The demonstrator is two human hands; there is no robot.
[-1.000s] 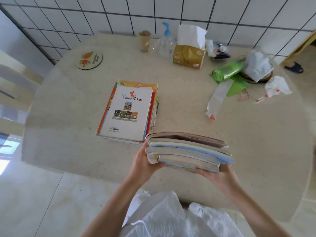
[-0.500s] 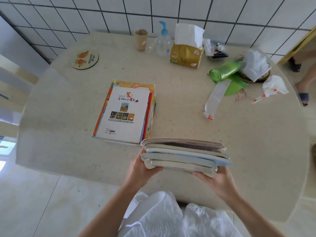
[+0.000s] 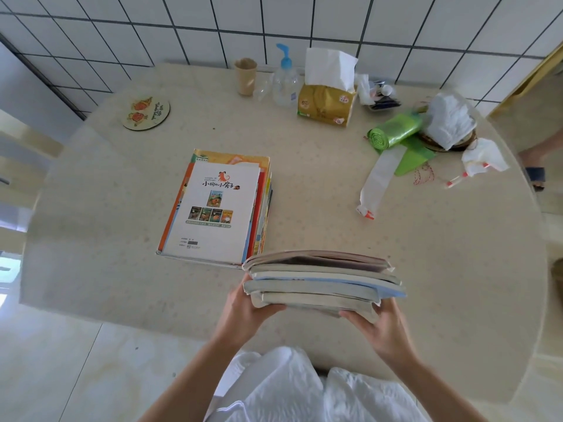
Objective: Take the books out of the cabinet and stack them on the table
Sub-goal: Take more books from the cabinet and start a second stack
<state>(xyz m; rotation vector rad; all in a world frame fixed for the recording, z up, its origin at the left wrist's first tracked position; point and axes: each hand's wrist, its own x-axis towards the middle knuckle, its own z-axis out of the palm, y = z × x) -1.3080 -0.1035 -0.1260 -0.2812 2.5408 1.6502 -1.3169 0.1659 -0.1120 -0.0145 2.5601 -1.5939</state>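
Note:
I hold a bundle of several thin books [image 3: 323, 283] level above the near edge of the round beige table [image 3: 426, 269]. My left hand [image 3: 246, 309] grips the bundle's left end, thumb under the lowest book. My right hand [image 3: 377, 327] holds the right end from below, its fingers curled under the bundle. A stack of books [image 3: 217, 208] lies flat on the table just beyond and to the left of the bundle, a white cover with small pictures on top. The cabinet is out of view.
Along the tiled wall stand a paper cup [image 3: 245, 76], a pump bottle [image 3: 285, 83] and a tissue box [image 3: 327, 102]. A green bag roll [image 3: 394, 134], crumpled bags and a white packet [image 3: 377, 181] lie at the right. A round coaster [image 3: 146, 112] sits far left. Someone's foot [image 3: 536, 166] shows at the right edge.
The bundle has stayed in both hands over the table's near edge. The view has dipped slightly. A foot has appeared at the right edge.

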